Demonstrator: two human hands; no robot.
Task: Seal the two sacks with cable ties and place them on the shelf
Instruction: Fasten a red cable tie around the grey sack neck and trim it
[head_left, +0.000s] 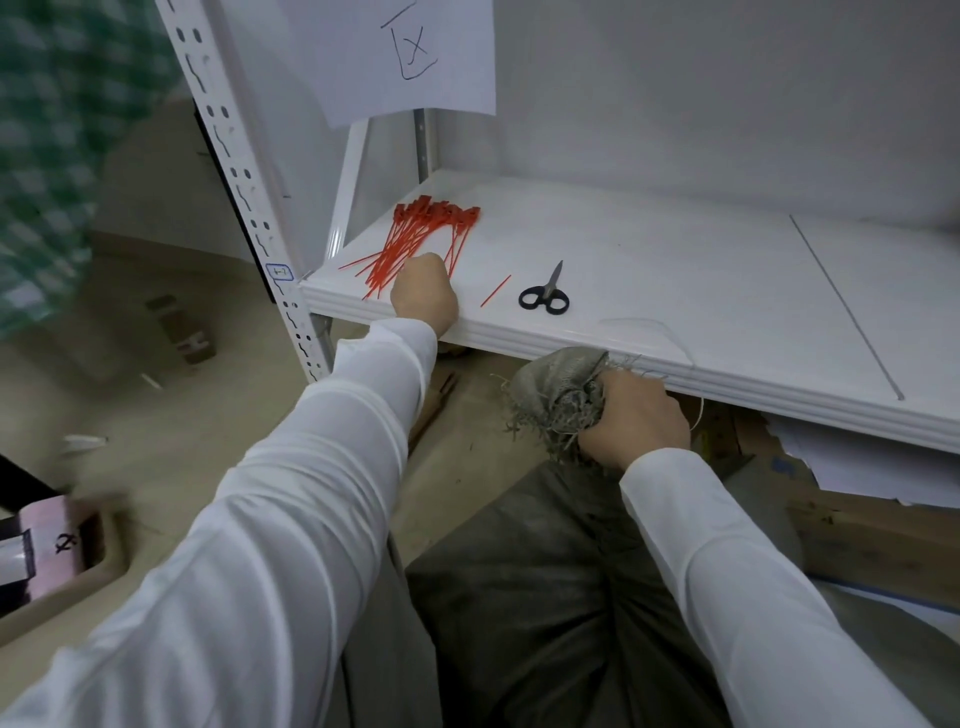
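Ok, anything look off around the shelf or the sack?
One red strip lies alone on the shelf, apart from the cable ties, beside the scissors. The sack mouth is frayed.

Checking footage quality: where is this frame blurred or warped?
Head view: left edge smeared, green checked cloth and pink box blurred; shelf edge bows from the wide lens; cable ties and scissors stay sharp; soft, even light.

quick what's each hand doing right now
Left hand: on the red cable ties on the shelf; grip cannot be told.
Right hand: closed, holding the sack neck bunched.
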